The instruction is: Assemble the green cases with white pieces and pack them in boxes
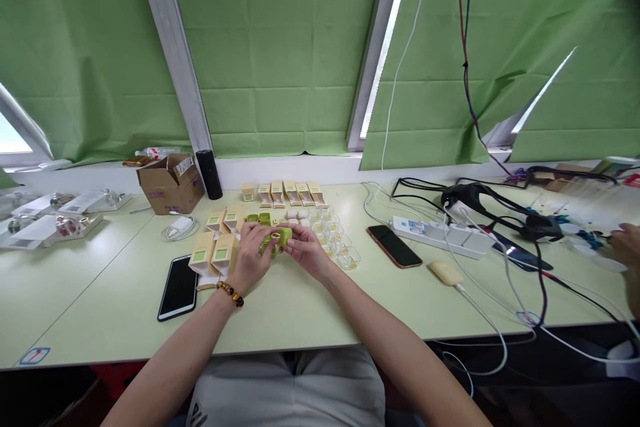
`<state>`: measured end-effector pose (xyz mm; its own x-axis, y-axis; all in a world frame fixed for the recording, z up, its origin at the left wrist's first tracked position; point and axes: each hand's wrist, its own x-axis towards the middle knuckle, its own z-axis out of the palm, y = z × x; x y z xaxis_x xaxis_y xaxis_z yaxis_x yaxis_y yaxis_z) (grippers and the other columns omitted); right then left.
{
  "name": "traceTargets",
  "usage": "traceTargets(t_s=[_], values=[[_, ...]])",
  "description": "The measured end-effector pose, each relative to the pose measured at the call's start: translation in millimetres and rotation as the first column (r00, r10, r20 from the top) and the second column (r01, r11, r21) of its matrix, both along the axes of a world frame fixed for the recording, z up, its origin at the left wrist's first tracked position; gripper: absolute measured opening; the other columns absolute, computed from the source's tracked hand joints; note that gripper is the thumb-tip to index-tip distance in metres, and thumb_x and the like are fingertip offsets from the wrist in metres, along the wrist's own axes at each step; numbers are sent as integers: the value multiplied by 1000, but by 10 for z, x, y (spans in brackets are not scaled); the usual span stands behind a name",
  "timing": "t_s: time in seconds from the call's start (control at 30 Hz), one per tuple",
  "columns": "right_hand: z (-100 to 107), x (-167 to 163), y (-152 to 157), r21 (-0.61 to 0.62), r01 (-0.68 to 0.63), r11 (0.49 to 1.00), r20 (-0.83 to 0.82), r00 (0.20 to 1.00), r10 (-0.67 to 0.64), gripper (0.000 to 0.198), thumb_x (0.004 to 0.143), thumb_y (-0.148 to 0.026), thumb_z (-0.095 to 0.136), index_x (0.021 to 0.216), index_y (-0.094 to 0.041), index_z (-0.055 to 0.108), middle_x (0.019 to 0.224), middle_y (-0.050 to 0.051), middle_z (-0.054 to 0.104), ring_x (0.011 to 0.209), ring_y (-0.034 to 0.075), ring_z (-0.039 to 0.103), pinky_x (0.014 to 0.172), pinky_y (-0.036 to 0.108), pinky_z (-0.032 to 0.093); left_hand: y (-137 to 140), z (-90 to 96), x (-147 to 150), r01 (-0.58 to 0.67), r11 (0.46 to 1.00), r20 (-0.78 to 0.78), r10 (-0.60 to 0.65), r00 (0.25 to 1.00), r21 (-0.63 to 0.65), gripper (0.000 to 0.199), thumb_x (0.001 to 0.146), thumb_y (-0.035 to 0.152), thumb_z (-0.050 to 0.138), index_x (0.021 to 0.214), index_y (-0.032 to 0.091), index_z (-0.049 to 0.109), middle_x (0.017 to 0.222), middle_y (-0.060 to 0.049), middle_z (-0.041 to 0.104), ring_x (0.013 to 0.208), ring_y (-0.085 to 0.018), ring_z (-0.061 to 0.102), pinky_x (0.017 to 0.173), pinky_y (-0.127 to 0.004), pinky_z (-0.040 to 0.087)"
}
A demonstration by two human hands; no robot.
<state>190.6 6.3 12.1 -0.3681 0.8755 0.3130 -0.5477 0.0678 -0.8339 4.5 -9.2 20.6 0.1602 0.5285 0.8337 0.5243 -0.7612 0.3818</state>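
Observation:
Both hands meet over the table around a small glossy green case (285,235); its exact kind is too small to make out. My right hand (309,252) pinches it from the right between thumb and fingers. From the left, my left hand (253,255) has its fingers closed on the same green piece, partly hiding it. More green pieces (259,218) lie just behind my left hand. To its left stand several open cream cartons (204,252) with green squares. Clear plastic cups (336,237) with yellowish bits sit in rows beyond my right hand, near small white pieces (299,215).
More cream cartons (290,193) line the back. Phones lie left (179,287) and right (395,245). A cardboard box (171,185), black cylinder (209,175), power strip (440,236), headset (475,199), cables and a beige device (446,273) surround the area. Another person's hand (625,247) is far right.

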Motion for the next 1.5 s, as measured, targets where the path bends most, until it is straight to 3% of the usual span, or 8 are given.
traceTargets(t_s=[0.17,0.33,0.67,0.93,1.03,1.17,1.33,1.5], values=[[-70,-5,50,11,60,998,12,998,-61,46,71,-33,94,114,-24,80,103,5,78,83,18,68,76,32,57,25,-2,-11,-1,989,-41,7,999,149,15,100,21,65,111,21,76,98,-8,79,98,-26,60,88,-44,53],[-128,-27,93,90,155,984,53,986,-161,46,72,-38,95,113,-24,80,95,4,74,80,17,64,73,32,55,77,-38,-37,6,980,-19,-2,1000,198,15,99,17,67,109,20,78,91,-7,79,90,-23,63,78,-39,56],[-154,-38,99,183,268,946,181,936,-301,55,66,-42,98,114,-23,80,96,5,74,86,19,66,77,33,57,97,-156,-10,53,998,172,-57,983,29,11,97,19,69,93,21,80,85,-5,74,80,-17,69,69,-29,57],[-109,-84,55,263,305,915,198,912,-360,55,72,-45,94,122,-26,79,103,6,71,89,19,65,79,34,60,124,-219,29,74,997,247,-75,966,15,11,97,22,70,92,22,80,85,-5,74,83,-19,69,70,-32,59],[-72,-81,22,350,344,871,194,883,-427,55,78,-42,88,130,-28,75,120,9,68,106,23,65,86,36,62,95,-154,24,56,998,194,-56,979,6,13,95,22,73,106,22,80,93,-7,76,93,-22,68,79,-36,60],[-45,-71,-23,466,426,776,213,797,-565,62,83,-29,81,142,-30,64,128,9,69,119,26,66,99,42,60,18,-31,2,23,999,115,-17,993,-49,38,94,25,74,132,24,71,118,-11,75,116,-29,63,99,-48,57],[-67,-60,-44,597,437,672,231,709,-667,63,86,-21,75,144,-28,53,129,11,72,118,27,70,99,44,60,23,16,-18,47,996,66,-42,997,-74,43,93,29,77,135,26,68,125,-11,72,124,-31,57,106,-52,54],[-61,-42,-63,737,389,553,225,631,-743,51,90,-18,70,139,-27,58,132,12,69,115,26,70,95,44,62,120,-40,-44,81,989,45,-76,996,-127,41,91,32,78,131,26,72,122,-11,74,124,-31,58,107,-54,54]])
